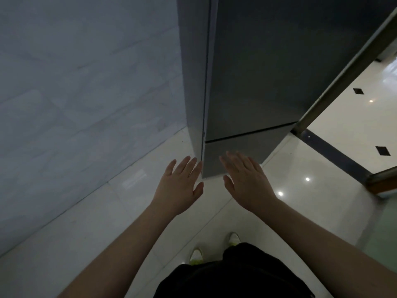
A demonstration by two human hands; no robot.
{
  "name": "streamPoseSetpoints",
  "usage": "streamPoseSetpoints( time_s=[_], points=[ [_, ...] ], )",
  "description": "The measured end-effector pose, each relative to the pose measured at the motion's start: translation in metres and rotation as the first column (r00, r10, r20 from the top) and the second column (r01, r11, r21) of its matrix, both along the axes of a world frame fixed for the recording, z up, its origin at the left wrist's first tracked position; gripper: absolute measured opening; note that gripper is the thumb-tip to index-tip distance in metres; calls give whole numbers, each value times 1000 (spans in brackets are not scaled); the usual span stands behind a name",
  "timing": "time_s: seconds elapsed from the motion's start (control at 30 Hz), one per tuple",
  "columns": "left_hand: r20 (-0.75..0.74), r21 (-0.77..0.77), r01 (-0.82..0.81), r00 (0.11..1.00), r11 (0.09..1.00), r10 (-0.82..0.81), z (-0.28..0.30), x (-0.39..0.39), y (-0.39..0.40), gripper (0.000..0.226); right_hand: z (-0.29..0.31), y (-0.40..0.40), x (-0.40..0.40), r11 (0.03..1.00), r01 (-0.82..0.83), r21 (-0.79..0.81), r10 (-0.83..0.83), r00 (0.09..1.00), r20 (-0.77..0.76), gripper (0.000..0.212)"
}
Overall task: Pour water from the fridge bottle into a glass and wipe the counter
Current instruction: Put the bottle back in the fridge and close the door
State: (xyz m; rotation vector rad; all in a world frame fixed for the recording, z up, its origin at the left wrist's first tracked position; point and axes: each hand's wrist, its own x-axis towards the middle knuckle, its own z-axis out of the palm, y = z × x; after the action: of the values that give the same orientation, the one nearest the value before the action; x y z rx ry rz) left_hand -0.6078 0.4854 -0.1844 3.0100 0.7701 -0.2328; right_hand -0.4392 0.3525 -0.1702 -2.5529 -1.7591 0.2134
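Observation:
A tall grey fridge (253, 78) stands straight ahead with its doors closed; a seam separates the upper door from a lower drawer front. My left hand (180, 186) is stretched out flat with fingers apart, near the fridge's lower left corner. My right hand (245, 179) is held out the same way in front of the lower panel. Neither hand holds anything, and I cannot tell whether they touch the fridge. No bottle, glass or counter is in view.
A pale marble-tiled wall (75, 93) runs along the left. The glossy white floor (137, 211) reflects ceiling lights. A doorway with a metal frame (339, 82) and dark threshold (335, 153) opens on the right. My shoes (196, 255) stand below.

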Motion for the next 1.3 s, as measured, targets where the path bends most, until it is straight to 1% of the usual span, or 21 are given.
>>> streamPoseSetpoints(
  time_s=[0.17, 0.27, 0.4, 0.5, 0.57, 0.63, 0.7, 0.77, 0.83, 0.9, 0.97, 1.03, 1.07, 1.13, 1.23, 1.3],
  points=[
    [-1, 43, -16, 1000, 999, 16, 3, 30, 16, 66, 3, 35, 33, 996, -71, 45, 68, 996, 52, 60],
    [-5, 61, -62, 998, 996, 62, 13, 52, 26, 68, 9, 54, 58, 991, -121, 49, 117, 990, 79, 63],
    [-4, 73, -113, 993, 991, 114, 26, 79, 37, 70, 21, 79, 89, 977, -192, 89, 178, 974, 140, 61],
    [22, 102, -160, 987, 982, 159, 35, 95, 45, 72, 35, 101, 110, 950, -270, 156, 240, 953, 185, 57],
    [28, 102, -191, 982, 976, 189, 39, 104, 49, 66, 47, 119, 123, 917, -343, 203, 289, 923, 253, 51],
    [24, 99, -212, 977, 972, 211, 45, 112, 52, 65, 63, 139, 135, 878, -417, 235, 328, 882, 339, 52],
    [17, 109, -231, 973, 967, 230, 49, 119, 56, 65, 80, 160, 145, 839, -486, 246, 351, 827, 440, 51],
    [18, 114, -253, 967, 961, 253, 52, 125, 60, 65, 98, 178, 154, 799, -562, 216, 373, 743, 555, 49],
    [16, 118, -269, 963, 956, 269, 54, 131, 65, 65, 115, 191, 161, 784, -612, 103, 390, 614, 686, 51],
    [30, 137, -273, 962, 952, 272, 56, 136, 68, 65, 129, 202, 168, 802, -597, -38, 389, 473, 791, 54],
    [44, 156, -274, 962, 949, 270, 57, 140, 71, 64, 143, 212, 175, 826, -551, -116, 369, 374, 851, 58],
    [52, 154, -277, 961, 949, 272, 57, 144, 72, 64, 154, 222, 181, 833, -537, -136, 344, 309, 887, 62],
    [58, 154, -281, 960, 947, 275, 57, 145, 72, 63, 159, 227, 183, 828, -541, -146, 336, 270, 902, 60],
    [69, 149, -283, 959, 947, 276, 55, 148, 73, 63, 161, 236, 187, 807, -560, -187, 340, 182, 923, 49],
    [59, 131, -284, 959, 950, 278, 50, 157, 75, 63, 161, 245, 189, 768, -604, -212, 358, 131, 925, 37],
    [48, 107, -290, 957, 951, 286, 48, 168, 81, 62, 159, 249, 189, 757, -621, -206, 354, 125, 927, 35]
  ],
)
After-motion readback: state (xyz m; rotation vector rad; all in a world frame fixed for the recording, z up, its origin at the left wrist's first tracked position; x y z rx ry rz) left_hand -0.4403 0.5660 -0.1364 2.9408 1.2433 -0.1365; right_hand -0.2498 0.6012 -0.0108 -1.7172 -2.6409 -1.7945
